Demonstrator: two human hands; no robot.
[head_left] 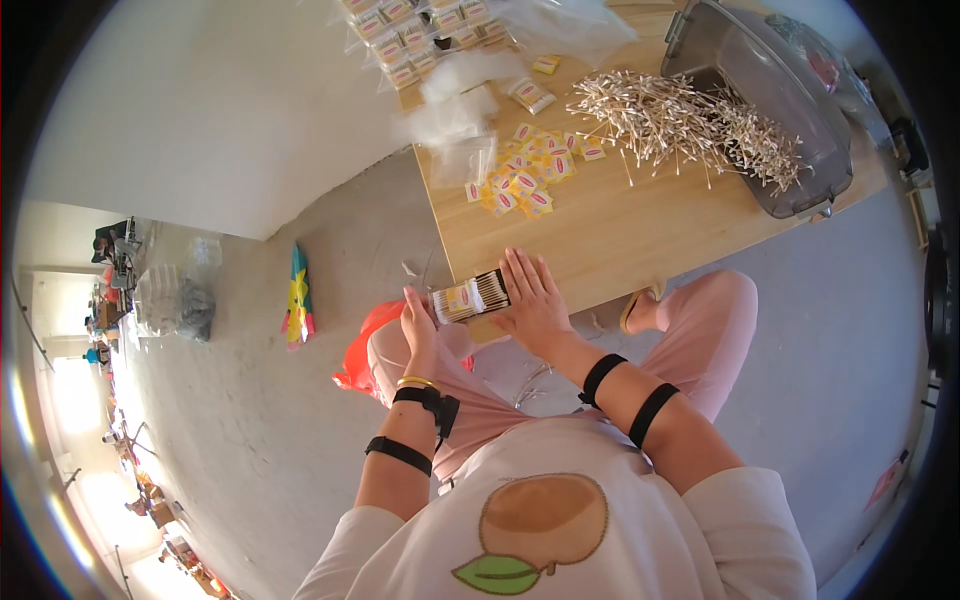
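A small pack of cotton swabs [468, 298] lies at the table's near left corner, with a yellow and white label card among the swabs. My left hand [419, 322] closes on its left end, the thumb side upward and part of the fingers hidden. Flat against the right end rests my right hand [533, 303], its fingers stretched out. Farther in on the table is a scatter of yellow label cards [525, 170]. A large heap of loose cotton swabs [650, 115] spills from a grey plastic bin [835, 150] tipped on its side.
Clear plastic bags [465, 115] and rows of filled packs [410, 40] occupy the far left of the wooden table [560, 245]. One filled pack [531, 95] lies nearby. Beneath my left arm is a red plastic bag [365, 350]; a colourful packet [298, 300] is on the floor.
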